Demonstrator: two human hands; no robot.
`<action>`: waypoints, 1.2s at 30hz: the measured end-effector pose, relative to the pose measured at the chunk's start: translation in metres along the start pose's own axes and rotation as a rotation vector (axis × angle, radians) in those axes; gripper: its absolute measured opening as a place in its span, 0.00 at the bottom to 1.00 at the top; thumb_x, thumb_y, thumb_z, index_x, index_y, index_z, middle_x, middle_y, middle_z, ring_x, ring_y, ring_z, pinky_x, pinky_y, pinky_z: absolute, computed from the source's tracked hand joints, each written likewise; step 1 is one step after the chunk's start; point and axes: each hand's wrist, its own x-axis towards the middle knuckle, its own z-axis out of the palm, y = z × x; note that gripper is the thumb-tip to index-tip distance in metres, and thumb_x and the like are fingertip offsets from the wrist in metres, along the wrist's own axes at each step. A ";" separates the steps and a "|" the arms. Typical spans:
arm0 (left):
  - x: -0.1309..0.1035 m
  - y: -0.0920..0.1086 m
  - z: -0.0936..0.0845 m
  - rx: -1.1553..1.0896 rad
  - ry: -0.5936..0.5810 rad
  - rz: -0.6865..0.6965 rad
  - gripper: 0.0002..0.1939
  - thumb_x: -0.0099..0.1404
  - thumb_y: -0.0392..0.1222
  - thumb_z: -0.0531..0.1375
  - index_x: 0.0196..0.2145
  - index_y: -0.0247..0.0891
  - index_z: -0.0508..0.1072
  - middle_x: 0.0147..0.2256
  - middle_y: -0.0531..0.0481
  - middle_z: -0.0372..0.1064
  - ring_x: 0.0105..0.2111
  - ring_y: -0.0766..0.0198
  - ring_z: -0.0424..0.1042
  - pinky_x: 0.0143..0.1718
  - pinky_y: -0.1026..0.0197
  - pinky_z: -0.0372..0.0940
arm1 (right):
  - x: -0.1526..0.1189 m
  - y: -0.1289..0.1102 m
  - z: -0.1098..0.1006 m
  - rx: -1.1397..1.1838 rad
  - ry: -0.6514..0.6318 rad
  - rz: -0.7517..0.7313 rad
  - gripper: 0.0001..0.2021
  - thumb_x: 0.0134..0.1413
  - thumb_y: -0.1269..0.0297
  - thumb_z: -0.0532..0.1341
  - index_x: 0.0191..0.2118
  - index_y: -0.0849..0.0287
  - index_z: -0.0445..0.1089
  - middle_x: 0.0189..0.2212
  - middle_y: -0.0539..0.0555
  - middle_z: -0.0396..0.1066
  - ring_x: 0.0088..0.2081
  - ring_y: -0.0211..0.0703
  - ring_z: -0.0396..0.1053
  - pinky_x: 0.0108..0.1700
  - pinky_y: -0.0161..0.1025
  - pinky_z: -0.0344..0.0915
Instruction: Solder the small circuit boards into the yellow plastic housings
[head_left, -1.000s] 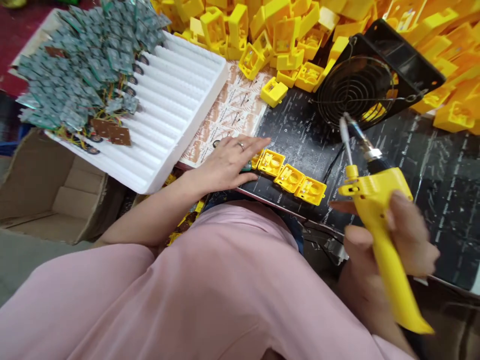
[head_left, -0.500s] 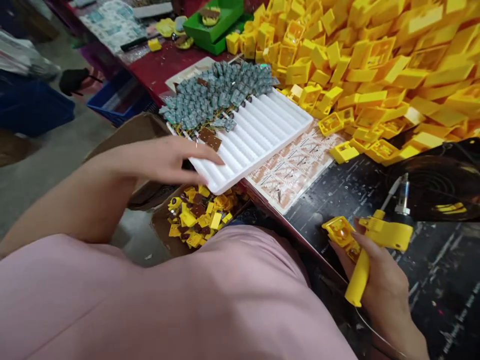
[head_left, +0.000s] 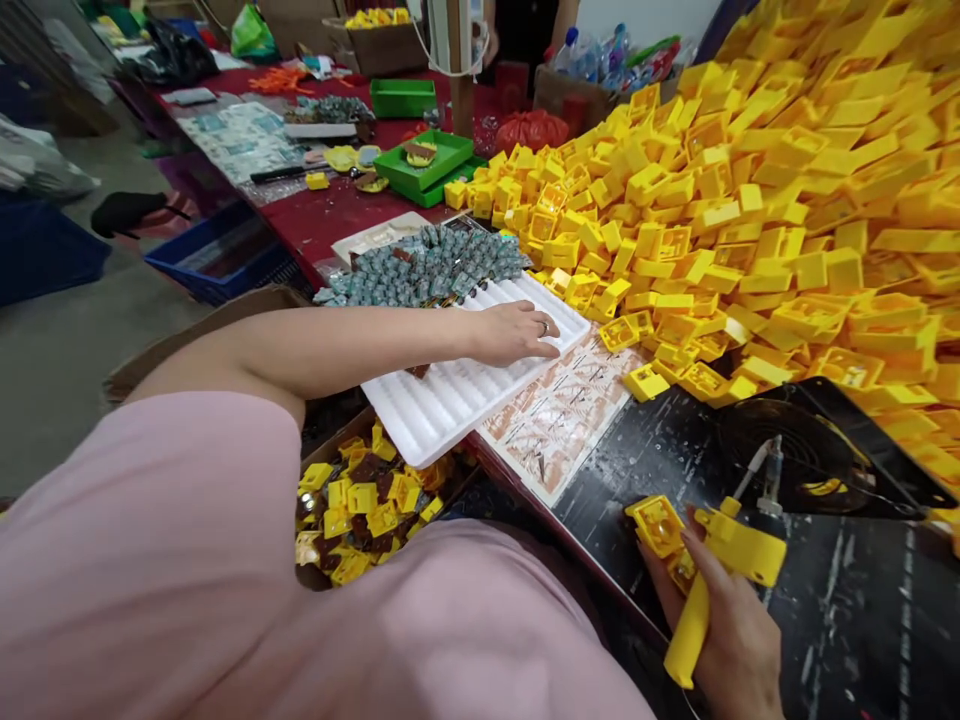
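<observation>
Since half a second ago my left hand [head_left: 517,333] has slid up the white ridged foam tray [head_left: 450,400], fingers flat, open, gripping nothing. Right hand [head_left: 731,625] clamps the light, stiff yellow plastic soldering gun [head_left: 712,580] by its handle, plus a small yellow plastic housing [head_left: 656,525].

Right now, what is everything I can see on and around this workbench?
plastic housings: huge heap, yellow, right and back of bench
foam tray: one, white, ridged, overhanging the bench's near edge
circuit boards: a pile, grey-green, on the tray's far end
printed sheet: one, brown and white, beside the tray
fan: one, black, on the dark mat
green trays: two, far bench
cardboard box: one, holding yellow and brown parts, below the tray
left hand: resting on the foam tray
right hand: gripping a yellow soldering gun and a yellow housing
</observation>
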 end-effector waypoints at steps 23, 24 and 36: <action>-0.047 -0.048 -0.054 -0.414 0.652 -0.676 0.43 0.70 0.77 0.51 0.62 0.36 0.71 0.52 0.52 0.78 0.46 0.66 0.73 0.52 0.57 0.71 | 0.039 -0.039 -0.015 0.002 -0.044 -0.125 0.22 0.69 0.62 0.64 0.64 0.57 0.64 0.40 0.57 0.81 0.32 0.45 0.79 0.35 0.37 0.74; -0.043 -0.037 -0.057 -0.530 0.669 -0.614 0.42 0.68 0.77 0.55 0.63 0.41 0.71 0.51 0.53 0.78 0.43 0.65 0.74 0.49 0.56 0.72 | 0.040 -0.042 -0.014 0.024 -0.054 -0.119 0.22 0.69 0.62 0.64 0.65 0.56 0.63 0.42 0.57 0.81 0.34 0.45 0.79 0.37 0.37 0.75; 0.021 0.097 0.003 -0.455 0.027 -0.134 0.17 0.69 0.43 0.59 0.52 0.37 0.77 0.37 0.47 0.79 0.40 0.57 0.79 0.42 0.57 0.73 | 0.045 -0.044 -0.009 0.185 -0.146 0.011 0.23 0.68 0.59 0.65 0.65 0.51 0.63 0.48 0.54 0.77 0.44 0.47 0.77 0.54 0.47 0.74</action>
